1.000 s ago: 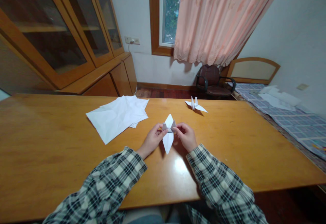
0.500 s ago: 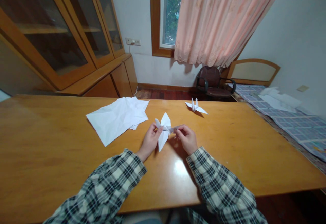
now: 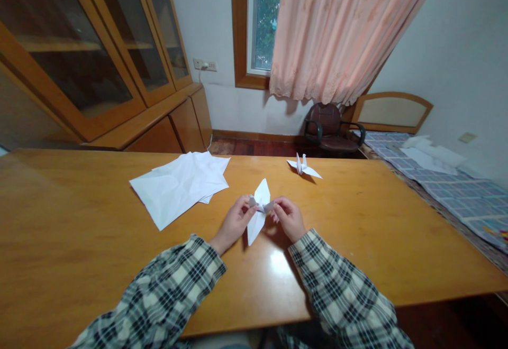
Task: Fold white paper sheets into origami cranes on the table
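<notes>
A white folded paper crane [image 3: 257, 224] is held between my two hands, just above the table, its two wings spread toward and away from me. My left hand [image 3: 235, 221] pinches its left end between thumb and fingers. On the other side, my right hand [image 3: 290, 219] grips the narrow right point. Farther back to the right, a second paper crane [image 3: 304, 167] stands on the table with its wings out. Creased white paper sheets [image 3: 178, 186] lie overlapping to the left of my hands.
The wooden table [image 3: 91, 243] spans the view. Behind it stand a glass-doored cabinet [image 3: 130, 74] on the left and a dark armchair [image 3: 327, 127] near a pink curtain [image 3: 337, 31]. A bed with a checked cover [image 3: 444, 172] is along the right.
The crane in my hands has turned slightly, its near wing now reaching lower. My right hand has shifted a little to the left, closer to my left hand.
</notes>
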Action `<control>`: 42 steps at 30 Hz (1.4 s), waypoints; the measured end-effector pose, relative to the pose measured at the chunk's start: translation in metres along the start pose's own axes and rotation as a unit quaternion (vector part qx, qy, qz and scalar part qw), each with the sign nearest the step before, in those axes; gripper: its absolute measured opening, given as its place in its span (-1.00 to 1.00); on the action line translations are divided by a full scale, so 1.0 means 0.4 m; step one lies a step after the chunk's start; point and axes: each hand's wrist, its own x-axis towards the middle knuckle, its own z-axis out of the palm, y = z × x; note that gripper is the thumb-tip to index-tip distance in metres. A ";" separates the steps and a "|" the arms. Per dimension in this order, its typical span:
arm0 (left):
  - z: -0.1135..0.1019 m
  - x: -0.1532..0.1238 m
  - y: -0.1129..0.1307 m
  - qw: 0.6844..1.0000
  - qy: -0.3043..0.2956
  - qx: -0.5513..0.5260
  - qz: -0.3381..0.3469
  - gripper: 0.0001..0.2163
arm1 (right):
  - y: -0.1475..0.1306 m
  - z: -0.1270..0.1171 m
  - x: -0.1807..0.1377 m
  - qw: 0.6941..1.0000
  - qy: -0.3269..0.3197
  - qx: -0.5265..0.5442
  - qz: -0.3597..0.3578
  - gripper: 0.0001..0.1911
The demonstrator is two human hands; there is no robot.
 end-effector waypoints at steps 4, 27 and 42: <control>-0.001 0.000 0.006 0.999 -0.040 0.019 0.020 -0.82 | 0.012 -0.001 0.011 0.997 0.042 0.039 0.052 -0.61; -0.001 -0.002 -0.013 0.972 -0.117 -0.081 -0.188 -0.63 | 0.016 0.008 0.014 0.994 0.086 0.048 0.049 -0.66; -0.004 0.007 -0.010 0.978 -0.031 -0.087 -0.188 -0.58 | 0.004 0.028 0.013 0.985 0.100 0.096 0.106 -0.55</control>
